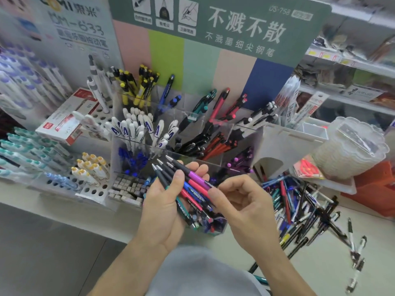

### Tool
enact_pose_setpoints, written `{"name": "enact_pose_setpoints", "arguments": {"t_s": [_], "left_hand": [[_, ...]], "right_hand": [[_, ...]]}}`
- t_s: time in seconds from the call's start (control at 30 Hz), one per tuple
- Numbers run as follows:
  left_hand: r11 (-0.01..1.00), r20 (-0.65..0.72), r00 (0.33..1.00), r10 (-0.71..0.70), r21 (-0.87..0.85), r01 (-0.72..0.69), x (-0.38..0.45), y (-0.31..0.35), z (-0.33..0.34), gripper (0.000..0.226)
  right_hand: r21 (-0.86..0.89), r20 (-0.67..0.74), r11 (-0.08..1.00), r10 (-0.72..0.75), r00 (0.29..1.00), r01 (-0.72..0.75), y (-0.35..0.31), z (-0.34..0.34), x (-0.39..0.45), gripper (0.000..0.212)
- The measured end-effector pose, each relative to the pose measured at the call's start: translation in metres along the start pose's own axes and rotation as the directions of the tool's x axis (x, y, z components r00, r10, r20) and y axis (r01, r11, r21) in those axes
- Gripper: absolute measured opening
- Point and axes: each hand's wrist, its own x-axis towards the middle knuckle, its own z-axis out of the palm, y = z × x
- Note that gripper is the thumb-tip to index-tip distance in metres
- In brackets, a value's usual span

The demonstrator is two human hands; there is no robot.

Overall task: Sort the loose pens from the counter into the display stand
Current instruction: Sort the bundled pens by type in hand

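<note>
The left hand (165, 205) is covering the middle of the bunch of pens (190, 190), so their number is staying uncertain. The right hand's fingers (213, 194) are hiding the purple pen's (197, 178) rear end. The loose pile (303, 212) is blurring into a tangle. The shelves (352, 67) are smearing beyond reading. The left-edge pen rows (15, 86) are being cut off.

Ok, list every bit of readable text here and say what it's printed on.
"不溅不散", "不溅墨细尖钢笔", "DS-758": green header card above the clear acrylic pen stand.
"6333": pale poster on the left; its other print is blurred.
"AIHAO": barrels of the coloured pens held in the left hand.
Shelf tags: unreadable.
</note>
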Motion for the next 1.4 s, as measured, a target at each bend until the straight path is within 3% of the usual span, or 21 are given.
{"name": "enact_pose_setpoints", "arguments": {"t_s": [0.1,0.23,0.4,0.57,0.77,0.9,1.0,1.07,1.17,1.27,1.4], "left_hand": [[0.991,-0.048,0.997,0.060,0.123,-0.054,0.002,-0.004,-0.002,0.026],[0.965,-0.091,0.985,0.148,0.231,-0.124,0.005,-0.005,-0.007,0.019],[0.996,-0.054,0.997,0.058,0.064,-0.055,0.007,0.001,-0.010,0.019],[0.995,-0.032,0.999,0.037,0.092,-0.034,0.006,0.009,-0.016,0.025],[0.999,-0.044,0.999,-0.025,-0.023,0.024,0.007,0.016,-0.036,0.021],[0.998,-0.013,0.998,-0.054,-0.043,0.054,0.007,0.020,-0.041,0.022],[0.994,0.004,0.996,-0.091,-0.056,0.091,0.009,0.019,-0.038,0.019],[0.989,0.029,0.991,-0.133,-0.064,0.134,0.011,0.017,-0.035,0.017],[0.978,0.050,0.980,-0.191,-0.071,0.194,0.014,0.014,-0.029,0.011],[0.972,0.058,0.972,-0.226,-0.056,0.229,0.014,0.010,-0.023,0.010],[0.971,0.047,0.971,-0.235,-0.042,0.237,0.013,0.008,-0.016,0.012]], "right_hand": [[-0.085,0.027,0.996,-0.039,0.999,0.041,0.000,0.000,-0.001,0.014],[-0.164,-0.059,0.970,-0.193,0.979,0.181,-0.006,-0.002,0.011,0.013],[0.090,-0.222,0.955,-0.256,0.941,0.281,-0.045,-0.009,0.044,0.017],[0.159,-0.306,0.931,-0.270,0.913,0.329,-0.071,-0.004,0.094,0.015],[0.024,-0.277,0.908,-0.395,0.876,0.418,-0.088,0.004,0.128,0.035],[-0.106,-0.415,0.848,-0.513,0.752,0.520,-0.085,-0.024,0.114,0.025],[-0.269,-0.393,0.787,-0.617,0.682,0.556,-0.066,-0.042,0.088,0.025],[-0.362,-0.308,0.754,-0.652,0.693,0.548,-0.048,-0.048,0.075,0.025],[-0.441,-0.183,0.766,-0.587,0.789,0.468,-0.016,-0.048,0.071,0.021],[-0.589,-0.158,0.732,-0.520,0.840,0.343,0.011,-0.043,0.073,0.014],[-0.688,-0.116,0.674,-0.467,0.876,0.269,0.033,-0.031,0.062,0.037]]}}
